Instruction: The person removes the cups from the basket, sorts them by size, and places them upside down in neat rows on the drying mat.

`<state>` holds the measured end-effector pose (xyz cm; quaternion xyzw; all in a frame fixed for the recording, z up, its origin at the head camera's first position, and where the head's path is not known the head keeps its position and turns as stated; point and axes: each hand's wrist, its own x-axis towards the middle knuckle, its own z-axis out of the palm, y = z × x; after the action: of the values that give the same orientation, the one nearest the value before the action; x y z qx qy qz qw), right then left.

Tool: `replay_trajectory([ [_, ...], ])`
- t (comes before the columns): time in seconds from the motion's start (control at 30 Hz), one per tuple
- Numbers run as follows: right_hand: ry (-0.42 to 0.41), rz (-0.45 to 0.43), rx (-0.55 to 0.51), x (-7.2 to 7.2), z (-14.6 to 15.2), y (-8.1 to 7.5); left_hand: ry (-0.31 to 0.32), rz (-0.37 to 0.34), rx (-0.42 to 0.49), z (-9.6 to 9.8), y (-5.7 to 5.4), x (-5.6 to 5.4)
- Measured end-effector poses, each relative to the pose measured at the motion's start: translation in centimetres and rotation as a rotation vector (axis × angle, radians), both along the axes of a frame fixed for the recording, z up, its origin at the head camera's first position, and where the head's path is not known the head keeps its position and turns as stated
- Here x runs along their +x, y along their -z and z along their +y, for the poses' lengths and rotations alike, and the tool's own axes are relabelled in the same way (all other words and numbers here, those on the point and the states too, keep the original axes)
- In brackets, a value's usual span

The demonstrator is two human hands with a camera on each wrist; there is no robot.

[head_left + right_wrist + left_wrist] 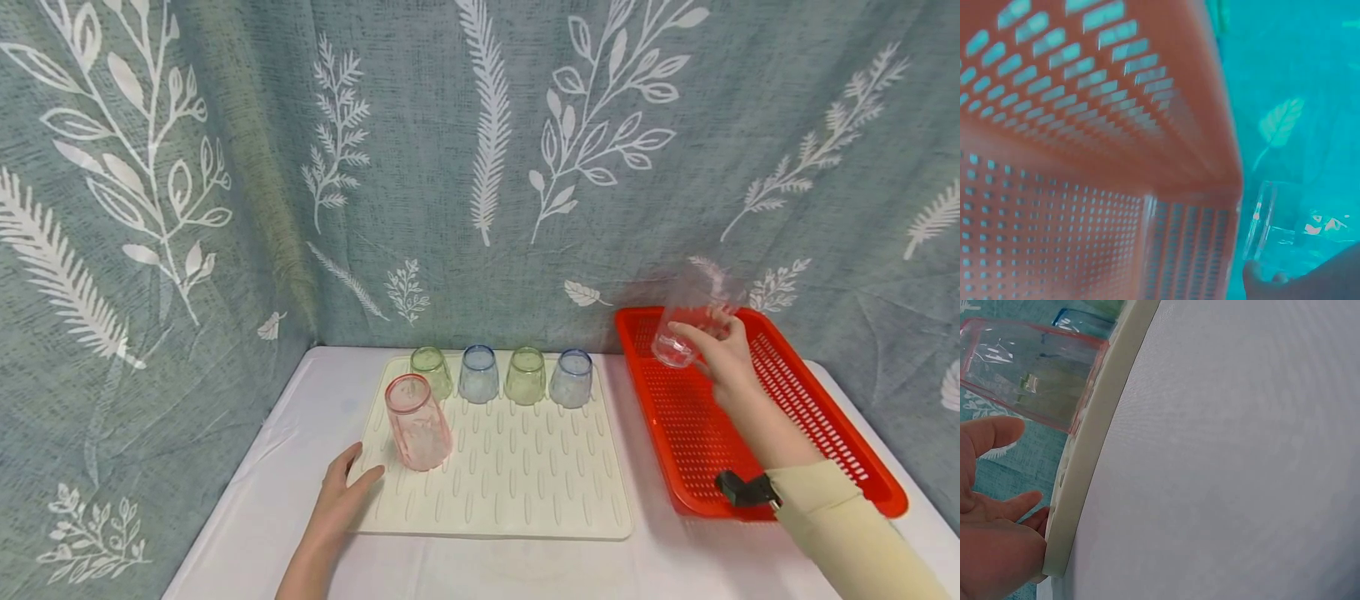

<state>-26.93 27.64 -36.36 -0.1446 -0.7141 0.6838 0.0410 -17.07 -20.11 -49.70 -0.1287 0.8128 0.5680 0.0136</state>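
Note:
My right hand point(723, 354) grips a clear glass point(675, 342) above the far left part of the red basket point(660, 454). In the right wrist view the glass point(1285, 231) shows beside the basket's rim, with fingertips against it. A pink-tinted glass point(420, 425) stands narrow end up on the cream drying mat point(517, 492). My left hand point(341, 492) is just left of this glass, at the mat's left edge, fingers and thumb spread and holding nothing. The left wrist view has the pink glass point(1035, 375) standing apart from the thumb point(1000, 432).
Along the mat's back edge stand a green glass point(431, 371), a blue glass point(478, 375), another green glass point(525, 377) and another blue glass point(572, 379). A white cloth point(300, 425) covers the table. A patterned teal curtain point(420, 167) hangs close behind.

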Motion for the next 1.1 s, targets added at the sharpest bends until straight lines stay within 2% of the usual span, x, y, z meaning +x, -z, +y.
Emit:
replay_trajectory([
  [0.2, -0.036, 0.054, -0.006, 1.7, -1.3, -0.5, 0.005, 0.007, 0.000, -0.2, 0.1, -0.1],
  [0.53, -0.129, 0.057, -0.020, 3.8, -4.6, -0.2, 0.007, 0.001, 0.006, -0.2, 0.1, 0.0],
  [0.77, -0.222, 0.033, -0.023, 5.0, -7.1, 1.0, 0.011, 0.014, 0.011, -0.2, 0.1, -0.1],
  [1.1, -0.299, -0.004, 0.090, 6.3, -9.8, 3.9, 0.006, 0.013, -0.003, -0.1, 0.1, -0.1],
])
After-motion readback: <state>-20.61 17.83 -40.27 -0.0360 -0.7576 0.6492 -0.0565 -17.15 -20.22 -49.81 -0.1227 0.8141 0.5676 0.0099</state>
